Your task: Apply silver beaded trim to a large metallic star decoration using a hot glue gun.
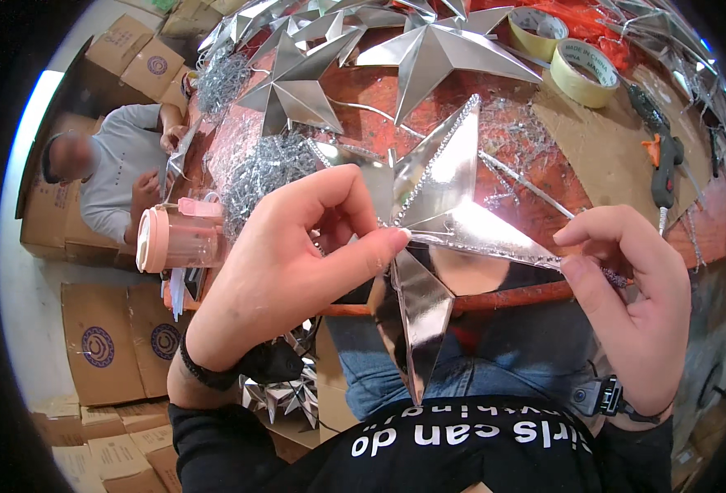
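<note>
A shiny silver five-pointed star (461, 164) is held up over the table's near edge, its lower point hanging toward my lap. Silver bead trim (438, 156) runs along edges of its upper point and right point. My left hand (297, 246) is closed at the star's middle, thumb and forefinger pinched on it where the trim lies. At the tip of the right point, my right hand (630, 287) pinches the trim, and a short end of it shows among the fingers. The left hand's other fingers are partly hidden behind its thumb.
Several silver stars (437, 62) and a heap of silver trim (268, 177) lie on the red table (355, 107). Tape rolls (585, 74) and a glue gun (665, 160) are at right. A pink-lidded cup (178, 238) stands left, near another person (125, 156). Cartons (104, 345) stack beyond.
</note>
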`<control>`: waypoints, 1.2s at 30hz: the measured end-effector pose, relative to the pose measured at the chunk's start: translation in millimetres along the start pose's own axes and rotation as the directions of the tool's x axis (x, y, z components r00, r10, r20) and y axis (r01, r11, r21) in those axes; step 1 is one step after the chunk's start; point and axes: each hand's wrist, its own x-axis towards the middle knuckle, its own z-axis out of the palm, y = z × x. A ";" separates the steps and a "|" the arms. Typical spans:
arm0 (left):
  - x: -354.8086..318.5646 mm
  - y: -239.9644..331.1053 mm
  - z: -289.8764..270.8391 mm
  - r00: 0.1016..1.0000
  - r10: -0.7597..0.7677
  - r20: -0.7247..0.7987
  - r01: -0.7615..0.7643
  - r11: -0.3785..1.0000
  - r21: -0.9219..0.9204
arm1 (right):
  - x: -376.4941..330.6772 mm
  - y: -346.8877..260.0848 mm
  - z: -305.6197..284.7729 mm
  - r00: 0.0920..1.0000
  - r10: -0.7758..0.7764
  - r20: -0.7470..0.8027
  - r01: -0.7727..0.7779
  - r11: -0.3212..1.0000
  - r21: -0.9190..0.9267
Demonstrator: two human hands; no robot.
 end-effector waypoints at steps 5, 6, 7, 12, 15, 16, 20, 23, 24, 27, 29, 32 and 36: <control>6.8 0.3 -0.1 0.999 -0.027 0.027 0.026 0.999 0.040 | -3.5 4.1 -2.0 0.996 0.084 0.018 -0.085 0.995 0.060; 7.4 0.2 -0.5 0.998 -0.048 0.040 0.048 0.999 0.010 | -3.8 4.7 -2.0 0.996 0.086 0.036 -0.089 0.993 0.077; 7.2 0.4 -2.0 0.998 -0.054 0.044 0.056 0.997 -0.055 | -4.1 4.8 -2.2 0.994 0.103 0.043 -0.106 0.991 0.084; 5.9 -3.2 -1.1 0.998 -0.039 0.039 0.044 0.988 -0.148 | -5.8 5.1 -1.1 0.989 0.136 0.056 -0.142 0.982 0.128; 5.7 -4.0 0.9 0.999 -0.011 0.033 0.012 0.999 -0.044 | -5.7 9.1 -1.1 0.994 0.106 0.015 -0.107 0.986 0.125; 5.8 -3.9 1.7 0.999 -0.033 0.025 0.034 0.999 -0.030 | -5.6 11.4 -1.6 0.992 0.126 0.004 -0.125 0.978 0.166; 5.8 -2.5 4.6 0.997 -0.073 -0.006 0.072 0.996 -0.053 | -6.9 22.7 -8.3 0.969 0.243 0.047 -0.246 0.927 0.284; 5.9 -2.5 6.9 0.996 -0.092 -0.022 0.090 0.992 -0.083 | -9.0 32.2 -11.1 0.960 0.265 0.088 -0.279 0.904 0.324; 6.0 -2.9 7.5 0.995 -0.098 -0.030 0.095 0.991 -0.098 | -9.6 35.0 -11.5 0.954 0.280 0.104 -0.299 0.898 0.324; 6.5 -4.8 10.3 0.996 -0.076 -0.036 0.071 0.990 -0.122 | -11.3 40.8 -13.2 0.945 0.308 0.114 -0.328 0.883 0.336; 6.3 -5.6 10.8 0.993 -0.111 -0.045 0.104 0.985 -0.139 | -11.3 43.4 -13.4 0.940 0.315 0.128 -0.340 0.872 0.353; 5.7 -6.5 12.0 0.995 -0.080 -0.062 0.072 0.990 -0.117 | -11.5 45.4 -14.1 0.945 0.296 0.142 -0.328 0.871 0.365; 5.4 -8.0 13.6 0.995 -0.079 -0.068 0.068 0.986 -0.150 | -13.9 46.1 -15.2 0.955 0.267 0.129 -0.296 0.887 0.353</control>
